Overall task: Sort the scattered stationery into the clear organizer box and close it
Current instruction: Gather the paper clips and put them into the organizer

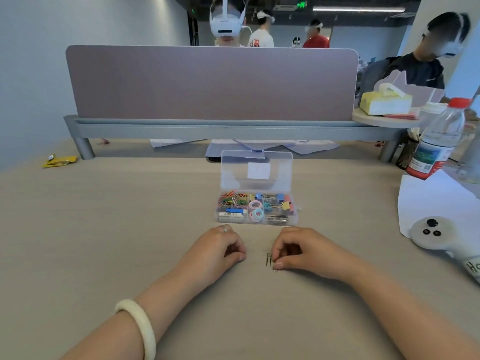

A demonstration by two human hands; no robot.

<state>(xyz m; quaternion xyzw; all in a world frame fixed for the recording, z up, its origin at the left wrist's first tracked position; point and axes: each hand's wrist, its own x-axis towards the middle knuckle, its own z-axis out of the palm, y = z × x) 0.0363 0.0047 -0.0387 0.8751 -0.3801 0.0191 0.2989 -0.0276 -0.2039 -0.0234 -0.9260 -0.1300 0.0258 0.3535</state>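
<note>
The clear organizer box (295, 213) sits on the desk ahead of me, its lid (255, 169) standing upright. Its compartments hold coloured paper clips (232, 198), an eraser (231, 214), pastel rings (255, 209) and binder clips (279, 201). Two silver paper clips (269, 259) lie on the desk in front of the box. My right hand (304, 252) rests curled beside them, its thumb and fingertips touching the nearer clip. My left hand (220, 249) rests on the desk to the left with fingers curled and nothing seen in it.
A grey divider panel (213, 83) closes off the desk's far side. A water bottle (436, 141), a white sheet (436, 203) and a white controller (441, 236) stand at the right. A yellow wrapper (59, 161) lies far left. People in headsets are beyond the divider.
</note>
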